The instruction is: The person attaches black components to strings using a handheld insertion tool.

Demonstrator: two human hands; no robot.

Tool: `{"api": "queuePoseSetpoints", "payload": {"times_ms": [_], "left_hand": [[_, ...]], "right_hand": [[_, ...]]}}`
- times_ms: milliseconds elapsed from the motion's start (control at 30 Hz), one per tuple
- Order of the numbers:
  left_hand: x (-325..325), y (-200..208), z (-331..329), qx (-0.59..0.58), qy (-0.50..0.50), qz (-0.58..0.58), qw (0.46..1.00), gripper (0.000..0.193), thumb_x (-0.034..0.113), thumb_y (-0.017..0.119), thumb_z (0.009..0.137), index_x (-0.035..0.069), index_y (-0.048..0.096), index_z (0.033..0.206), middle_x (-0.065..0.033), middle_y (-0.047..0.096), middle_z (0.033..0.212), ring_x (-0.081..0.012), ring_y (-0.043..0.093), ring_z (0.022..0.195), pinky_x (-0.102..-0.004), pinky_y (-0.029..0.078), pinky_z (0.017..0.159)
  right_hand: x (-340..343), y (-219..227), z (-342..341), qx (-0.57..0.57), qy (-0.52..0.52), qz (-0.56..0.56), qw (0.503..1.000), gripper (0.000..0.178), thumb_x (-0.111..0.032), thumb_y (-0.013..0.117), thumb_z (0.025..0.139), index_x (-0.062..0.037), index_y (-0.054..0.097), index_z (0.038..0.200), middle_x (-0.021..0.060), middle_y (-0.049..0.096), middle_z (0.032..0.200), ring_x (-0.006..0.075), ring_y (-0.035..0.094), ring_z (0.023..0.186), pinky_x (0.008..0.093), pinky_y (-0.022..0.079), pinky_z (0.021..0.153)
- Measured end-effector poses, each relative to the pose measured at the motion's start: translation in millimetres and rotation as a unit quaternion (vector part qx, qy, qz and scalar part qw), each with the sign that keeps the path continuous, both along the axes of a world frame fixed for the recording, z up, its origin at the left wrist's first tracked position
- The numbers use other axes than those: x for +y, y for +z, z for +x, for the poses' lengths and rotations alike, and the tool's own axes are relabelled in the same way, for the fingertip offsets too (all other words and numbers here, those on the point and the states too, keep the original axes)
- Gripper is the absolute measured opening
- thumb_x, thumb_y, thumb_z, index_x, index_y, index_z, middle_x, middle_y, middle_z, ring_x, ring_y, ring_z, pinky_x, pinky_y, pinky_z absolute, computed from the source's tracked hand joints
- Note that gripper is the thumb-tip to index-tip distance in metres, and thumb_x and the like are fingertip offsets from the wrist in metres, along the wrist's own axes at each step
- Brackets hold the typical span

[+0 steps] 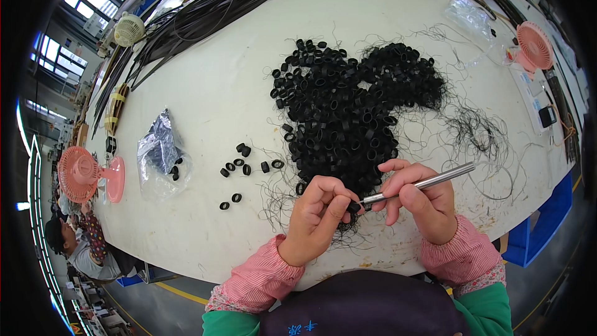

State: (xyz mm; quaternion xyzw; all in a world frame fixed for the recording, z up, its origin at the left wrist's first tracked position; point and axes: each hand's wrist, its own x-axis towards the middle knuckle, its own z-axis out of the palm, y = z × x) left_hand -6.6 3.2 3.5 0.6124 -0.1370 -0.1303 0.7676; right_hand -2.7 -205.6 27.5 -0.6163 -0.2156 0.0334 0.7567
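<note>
A pink plastic fan [78, 174] stands left of a crumpled clear plastic bag [155, 177]. Loose black rings [247, 169] lie scattered farther right. The left hand [317, 218] pinches one small black ring [354, 208] near a large black ring heap [342, 124]. The right hand [429, 204] grips a slim silver metal rod [444, 177], its tip at the pinched ring.

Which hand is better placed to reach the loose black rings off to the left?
Probably the left hand: it is nearer the loose black rings, though it pinches a small black piece. The right hand is farther away and holds a slim metal tool.
</note>
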Motion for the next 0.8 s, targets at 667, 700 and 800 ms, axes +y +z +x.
{"api": "queuePoseSetpoints", "payload": {"times_ms": [667, 700, 800], "left_hand": [[0.1, 0.6, -1.4, -0.004, -0.001, 0.011, 1.0, 0.009, 0.007, 0.047, 0.099, 0.002, 0.046, 0.107, -0.0068, 0.06, 0.098, -0.0087, 0.061, 0.086, -0.0196, 0.049, 0.068], [0.2, 0.7, -1.4, -0.004, -0.001, 0.011, 1.0, 0.009, 0.007, 0.047, 0.099, 0.002, 0.046, 0.107, -0.0068, 0.06, 0.098, -0.0087, 0.061, 0.086, -0.0196, 0.049, 0.068], [0.4, 0.3, -1.5, -0.006, 0.001, 0.017, 1.0, 0.009, 0.006, 0.047, 0.099, 0.002, 0.045, 0.106, -0.0071, 0.06, 0.098, -0.0087, 0.061, 0.086, -0.0198, 0.049, 0.068]], "right_hand": [[1.8, -3.4, 0.4, -0.017, -0.012, -0.035, 0.999, 0.02, -0.02, 0.049, 0.099, -0.0035, 0.059, 0.102, 0.0001, 0.063, 0.068, 0.01, 0.066, 0.071, 0.0388, 0.032, 0.105], [2.0, -3.4, 0.4, -0.016, -0.013, -0.031, 0.999, 0.019, -0.02, 0.049, 0.099, -0.0034, 0.059, 0.102, 0.0001, 0.063, 0.068, 0.01, 0.066, 0.071, 0.0389, 0.032, 0.105], [1.6, -3.7, 1.0, -0.023, -0.011, -0.03, 0.999, 0.018, -0.018, 0.049, 0.098, -0.0033, 0.059, 0.102, 0.0, 0.063, 0.068, 0.0101, 0.065, 0.071, 0.0388, 0.032, 0.104]]}}
